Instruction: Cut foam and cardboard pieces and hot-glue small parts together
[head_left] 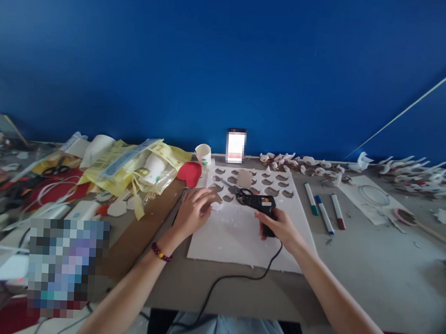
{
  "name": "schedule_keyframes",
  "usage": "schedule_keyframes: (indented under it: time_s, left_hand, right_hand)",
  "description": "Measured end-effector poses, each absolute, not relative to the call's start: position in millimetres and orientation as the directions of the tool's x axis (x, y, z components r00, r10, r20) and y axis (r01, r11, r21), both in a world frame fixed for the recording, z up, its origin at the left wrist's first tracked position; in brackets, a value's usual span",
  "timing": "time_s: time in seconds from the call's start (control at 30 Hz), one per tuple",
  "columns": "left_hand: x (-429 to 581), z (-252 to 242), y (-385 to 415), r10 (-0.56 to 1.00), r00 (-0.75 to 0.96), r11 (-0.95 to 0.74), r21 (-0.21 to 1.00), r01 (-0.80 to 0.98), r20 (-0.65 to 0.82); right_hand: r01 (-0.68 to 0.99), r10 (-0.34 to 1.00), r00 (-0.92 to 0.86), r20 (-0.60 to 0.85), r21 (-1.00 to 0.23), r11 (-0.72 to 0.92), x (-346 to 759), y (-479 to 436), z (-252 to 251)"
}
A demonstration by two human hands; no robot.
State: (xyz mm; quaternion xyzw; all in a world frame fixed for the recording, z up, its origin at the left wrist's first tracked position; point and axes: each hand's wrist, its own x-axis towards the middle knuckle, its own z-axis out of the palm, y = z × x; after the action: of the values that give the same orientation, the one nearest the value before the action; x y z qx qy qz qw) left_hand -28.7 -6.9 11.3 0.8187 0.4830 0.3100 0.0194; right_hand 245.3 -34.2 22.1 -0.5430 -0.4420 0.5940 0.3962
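Note:
My right hand [279, 228] grips the handle of a black glue gun [260, 204], whose nozzle points left over a white foam board [238, 236] with several shaped holes cut out of it. A black cord [221, 285] runs from the gun toward me. My left hand [194, 210] rests on the board's left edge, fingers curled over a small brown cut-out piece [217, 198] near the nozzle. A bead bracelet sits on my left wrist.
Three markers [324, 211] lie right of the board. A paper cup [203, 154], a red heart shape [189, 173] and a phone [235, 146] stand behind it. Yellow bags [134, 168] and clutter fill the left; white cut-outs [300, 163] line the back right.

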Motion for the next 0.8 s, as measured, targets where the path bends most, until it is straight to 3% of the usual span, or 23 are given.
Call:
schedule_keyframes:
  time_s: [0.3, 0.6, 0.8]
  left_hand:
    - [-28.9, 2.8, -3.9, 0.777, 0.38, -0.563, 0.285, 0.776, 0.502]
    - [-25.4, 6.5, -6.3, 0.736, 0.266, -0.578, 0.373, 0.726, 0.623]
    - [-21.4, 11.4, -12.1, 0.765, 0.253, -0.578, 0.459, 0.675, 0.593]
  right_hand:
    - [0.528, 0.962, -0.135, -0.237, -0.839, -0.132, 251.0, -31.8, 2.9]
    - [0.672, 0.999, 0.018, -0.049, -0.739, -0.049, 263.5, -22.4, 14.8]
    - [0.887, 0.984, 0.133, -0.12, -0.429, -0.173, 290.4, -9.6, 31.0]
